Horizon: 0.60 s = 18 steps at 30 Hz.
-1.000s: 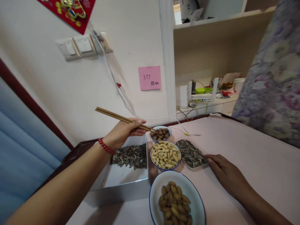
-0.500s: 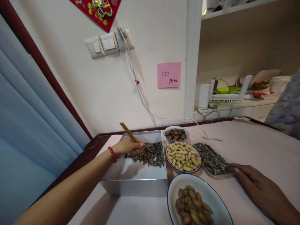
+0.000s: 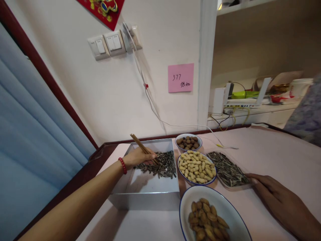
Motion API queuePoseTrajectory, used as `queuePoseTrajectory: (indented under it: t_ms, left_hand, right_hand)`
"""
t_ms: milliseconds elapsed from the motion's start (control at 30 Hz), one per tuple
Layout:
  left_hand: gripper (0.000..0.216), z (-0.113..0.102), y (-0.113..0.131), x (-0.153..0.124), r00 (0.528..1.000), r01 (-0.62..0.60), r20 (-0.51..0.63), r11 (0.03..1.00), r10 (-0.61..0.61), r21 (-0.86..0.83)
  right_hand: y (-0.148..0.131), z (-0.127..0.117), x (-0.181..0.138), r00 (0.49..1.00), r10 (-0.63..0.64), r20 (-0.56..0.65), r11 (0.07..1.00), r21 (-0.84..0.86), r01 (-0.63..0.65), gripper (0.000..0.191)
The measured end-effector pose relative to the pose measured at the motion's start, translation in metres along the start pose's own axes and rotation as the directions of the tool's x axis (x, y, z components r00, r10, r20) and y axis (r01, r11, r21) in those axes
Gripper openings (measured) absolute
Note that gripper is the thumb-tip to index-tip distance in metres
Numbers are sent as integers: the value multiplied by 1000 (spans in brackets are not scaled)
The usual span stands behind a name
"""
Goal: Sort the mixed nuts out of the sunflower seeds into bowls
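My left hand (image 3: 139,158), with a red bead bracelet (image 3: 122,165) at the wrist, is closed around a pair of wooden chopsticks (image 3: 138,142). Their tips are down among striped sunflower seeds (image 3: 165,164) inside a silver box (image 3: 147,201); I cannot make out a seed between them. My right hand (image 3: 274,195) pinches the near right end of a shallow clear tray (image 3: 232,188), which holds more sunflower seeds (image 3: 227,169). Between box and tray are a bowl of peanuts (image 3: 197,167), a bowl of round brown nuts (image 3: 188,143) and a bigger bowl of brown almond-shaped nuts (image 3: 208,219).
A white cable (image 3: 183,125) hangs from a wall socket onto the pink-covered table (image 3: 281,154). Behind stand a wall with a pink note (image 3: 180,77) and a shelf holding a white router (image 3: 240,102). A blue curtain (image 3: 37,134) is at left, patterned cloth (image 3: 304,113) at right.
My left hand has shifted slightly right with the chopsticks, which lean a little differently among the seeds. The right hand stays at the tray. The view has tipped slightly.
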<state>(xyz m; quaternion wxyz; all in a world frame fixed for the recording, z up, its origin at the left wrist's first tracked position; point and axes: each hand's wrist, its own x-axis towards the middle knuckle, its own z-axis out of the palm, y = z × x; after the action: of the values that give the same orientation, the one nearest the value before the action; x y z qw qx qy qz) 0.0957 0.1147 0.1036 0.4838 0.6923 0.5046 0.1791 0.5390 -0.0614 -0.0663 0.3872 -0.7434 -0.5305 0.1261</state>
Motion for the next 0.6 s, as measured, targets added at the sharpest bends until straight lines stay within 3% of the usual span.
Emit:
queuePoseTrajectory:
  t_ms: [600]
  left_hand:
    - [34,-5,-2,-3,996,-24,85,999,26,-21]
  right_hand:
    - [-3,-1,-1,999,-17,-27,1000,-5,17,50]
